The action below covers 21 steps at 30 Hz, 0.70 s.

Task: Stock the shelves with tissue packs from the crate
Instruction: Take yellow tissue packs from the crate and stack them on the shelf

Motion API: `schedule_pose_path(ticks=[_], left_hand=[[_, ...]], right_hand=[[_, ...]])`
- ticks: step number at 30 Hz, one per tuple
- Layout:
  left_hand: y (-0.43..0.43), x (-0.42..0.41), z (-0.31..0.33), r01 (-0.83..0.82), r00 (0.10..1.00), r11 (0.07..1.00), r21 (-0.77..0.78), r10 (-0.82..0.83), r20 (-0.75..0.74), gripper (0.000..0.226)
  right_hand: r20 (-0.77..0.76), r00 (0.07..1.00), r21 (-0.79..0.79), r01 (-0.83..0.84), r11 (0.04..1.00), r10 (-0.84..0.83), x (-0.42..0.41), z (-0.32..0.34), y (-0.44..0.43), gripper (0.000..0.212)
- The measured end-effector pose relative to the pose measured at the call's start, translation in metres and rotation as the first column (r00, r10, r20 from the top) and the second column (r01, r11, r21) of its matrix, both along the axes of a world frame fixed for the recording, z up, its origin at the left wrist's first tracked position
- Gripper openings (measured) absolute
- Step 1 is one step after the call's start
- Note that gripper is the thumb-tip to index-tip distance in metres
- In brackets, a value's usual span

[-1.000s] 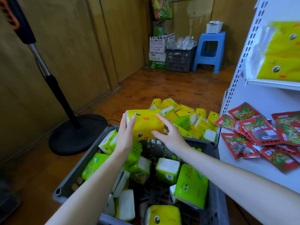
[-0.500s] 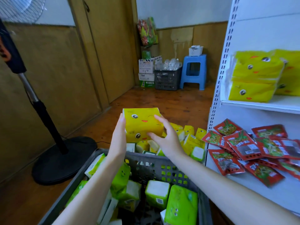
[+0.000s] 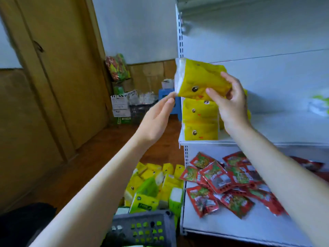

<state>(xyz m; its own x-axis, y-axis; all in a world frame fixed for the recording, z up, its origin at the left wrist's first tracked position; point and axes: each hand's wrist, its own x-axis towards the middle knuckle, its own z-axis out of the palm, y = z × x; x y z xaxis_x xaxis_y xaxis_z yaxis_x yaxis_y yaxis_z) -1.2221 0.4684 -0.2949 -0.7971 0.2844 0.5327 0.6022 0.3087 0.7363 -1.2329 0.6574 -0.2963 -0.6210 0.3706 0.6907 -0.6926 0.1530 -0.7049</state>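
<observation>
The right hand (image 3: 229,106) is lifted high, with its thumb and fingers curled round a yellow tissue pack (image 3: 199,77). The left hand (image 3: 156,118) reaches up with straight, loose fingers right by the pack's bottom corner and holds nothing. The crate (image 3: 142,229) is cut off at the bottom, and everything looks blurry. The tilted pack is just above a stack of yellow packs (image 3: 200,122) on the shelf (image 3: 204,142). It has a white end and a dot eye.
</observation>
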Motion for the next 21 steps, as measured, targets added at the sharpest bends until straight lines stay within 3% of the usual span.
schedule_pose_path(ticks=[3, 6, 8, 10, 16, 21], left_hand=[[0.046, -0.012, -0.010, -0.081, 0.987, 0.947, -0.310, 0.034, -0.156, 0.047], [0.075, -0.035, -0.020, -0.287, 0.938, 0.776, -0.561, 0.107, -0.331, 0.053], [0.089, -0.046, -0.025, -0.379, 0.910, 0.662, -0.647, 0.137, -0.392, 0.055], [0.100, -0.052, -0.033, -0.398, 0.905, 0.626, -0.671, 0.149, -0.398, 0.055], [0.108, -0.062, -0.045, -0.390, 0.912, 0.635, -0.667, 0.168, -0.374, 0.062], [0.107, -0.063, -0.048, -0.391, 0.909, 0.649, -0.652, 0.163, -0.383, 0.062]], right_hand=[[0.034, 0.990, -0.057, 0.136, 0.989, -0.135, -0.006, 0.001, 0.077, 0.045], [0.089, 0.973, -0.079, 0.218, 0.973, -0.211, -0.021, -0.004, 0.137, 0.052], [0.148, 0.957, -0.035, 0.257, 0.966, -0.249, -0.037, -0.012, 0.162, 0.054], [0.219, 0.932, 0.015, 0.292, 0.956, -0.288, -0.057, -0.024, 0.174, 0.053], [0.323, 0.898, 0.212, 0.240, 0.947, -0.300, -0.108, -0.049, 0.164, 0.044], [0.361, 0.881, 0.239, 0.230, 0.943, -0.306, -0.121, -0.051, 0.160, 0.045]])
